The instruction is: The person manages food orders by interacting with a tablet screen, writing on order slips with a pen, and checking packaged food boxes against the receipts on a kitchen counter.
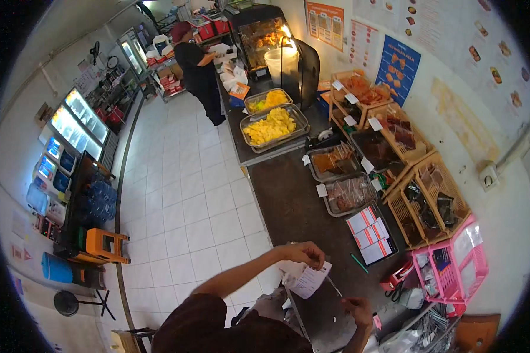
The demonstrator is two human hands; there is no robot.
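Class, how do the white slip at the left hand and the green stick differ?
The slip is white and printed; the stick is green.
The slip is a broad sheet; the stick is narrow.
The left hand grips the slip; the stick lies loose on the counter.

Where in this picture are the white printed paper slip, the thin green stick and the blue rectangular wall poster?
White printed paper slip [308, 283]: head view, middle of its printed face.
Thin green stick [359, 263]: head view, midway along its length.
Blue rectangular wall poster [396, 70]: head view, middle of its front.
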